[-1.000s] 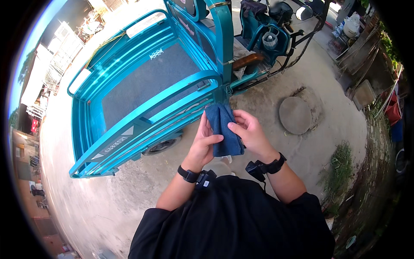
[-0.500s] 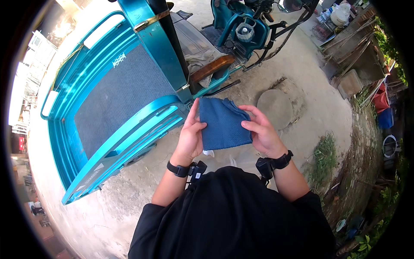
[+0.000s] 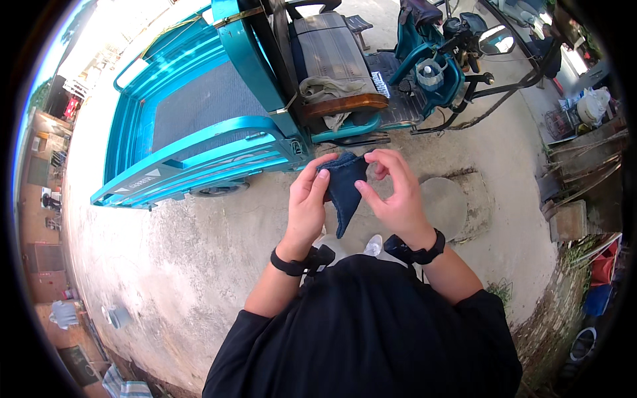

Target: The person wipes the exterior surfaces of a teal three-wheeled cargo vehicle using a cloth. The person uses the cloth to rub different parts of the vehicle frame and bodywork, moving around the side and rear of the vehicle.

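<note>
Head view: we have the dark blue cloth (image 3: 344, 187) at twelve o'clock from our black shirt (image 3: 361, 331); at its nine, our left hand (image 3: 307, 199) pinches it; at three, our half-curled right hand (image 3: 400, 199) touches its edge, grip unclear.

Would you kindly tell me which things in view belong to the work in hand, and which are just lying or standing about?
In hand:
- dark blue cloth, held in the left hand, with the right hand at its right edge

Standing or lying about, untouched:
- teal cargo tricycle
- pale rumpled cloth on it
- round grey slab
</note>
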The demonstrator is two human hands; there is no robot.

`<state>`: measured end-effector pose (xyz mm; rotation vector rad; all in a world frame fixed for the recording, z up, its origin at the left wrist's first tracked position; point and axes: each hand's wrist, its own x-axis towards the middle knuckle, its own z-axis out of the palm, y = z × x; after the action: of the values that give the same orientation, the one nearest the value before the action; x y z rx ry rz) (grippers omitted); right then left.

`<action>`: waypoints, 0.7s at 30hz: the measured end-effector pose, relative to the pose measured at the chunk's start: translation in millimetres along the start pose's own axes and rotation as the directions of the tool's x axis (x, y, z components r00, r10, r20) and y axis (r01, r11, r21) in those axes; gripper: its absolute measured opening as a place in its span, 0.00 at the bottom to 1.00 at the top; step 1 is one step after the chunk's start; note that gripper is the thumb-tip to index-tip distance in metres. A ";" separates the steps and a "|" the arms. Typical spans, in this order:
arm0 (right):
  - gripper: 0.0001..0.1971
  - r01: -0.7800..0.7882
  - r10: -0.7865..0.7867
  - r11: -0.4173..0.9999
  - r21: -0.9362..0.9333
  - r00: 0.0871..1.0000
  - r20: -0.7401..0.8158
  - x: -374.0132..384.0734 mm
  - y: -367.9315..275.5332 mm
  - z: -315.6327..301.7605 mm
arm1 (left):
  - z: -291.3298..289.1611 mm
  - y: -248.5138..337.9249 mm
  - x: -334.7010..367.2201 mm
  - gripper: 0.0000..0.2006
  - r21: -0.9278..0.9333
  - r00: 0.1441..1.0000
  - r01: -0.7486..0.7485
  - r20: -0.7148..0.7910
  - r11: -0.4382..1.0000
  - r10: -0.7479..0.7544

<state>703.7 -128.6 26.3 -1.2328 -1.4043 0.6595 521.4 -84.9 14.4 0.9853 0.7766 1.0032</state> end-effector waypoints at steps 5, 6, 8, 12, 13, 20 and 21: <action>0.20 0.369 -0.360 0.907 -0.205 0.930 0.079 13.1 -4.6 -9.7 | 14.5 7.4 -14.2 0.16 0.218 0.988 -0.142 0.094 0.965 0.124; 0.18 0.368 -0.361 0.908 -0.202 0.930 0.071 14.7 -5.0 -11.1 | 15.2 7.7 -16.2 0.16 0.289 0.980 -0.187 0.119 0.939 0.159; 0.16 0.388 -0.376 0.911 -0.138 0.920 0.106 22.3 -0.9 -11.0 | 19.7 18.3 -19.6 0.16 0.416 0.971 -0.231 0.159 0.879 0.180; 0.15 0.002 -0.005 1.000 0.010 0.971 0.237 25.6 -3.2 -9.2 | 22.0 38.6 -17.1 0.20 0.628 0.936 -0.351 0.248 0.694 0.249; 0.21 -0.045 0.021 0.996 0.082 0.961 0.274 28.3 4.5 -5.7 | 13.1 39.6 -13.7 0.21 0.654 0.927 -0.374 0.275 0.657 0.254; 0.34 -0.259 0.104 0.959 0.118 0.704 0.702 72.4 54.5 16.3 | -51.0 76.7 14.9 0.17 0.731 0.868 -0.468 0.274 0.497 0.414; 0.34 -0.501 0.253 0.855 0.135 0.630 0.734 78.5 53.0 20.9 | -63.7 80.9 20.1 0.16 0.737 0.870 -0.450 0.234 0.505 0.434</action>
<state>711.8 -35.2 1.7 -1.0468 -1.5312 1.7490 446.9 -30.4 64.1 2.0478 0.9944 1.0977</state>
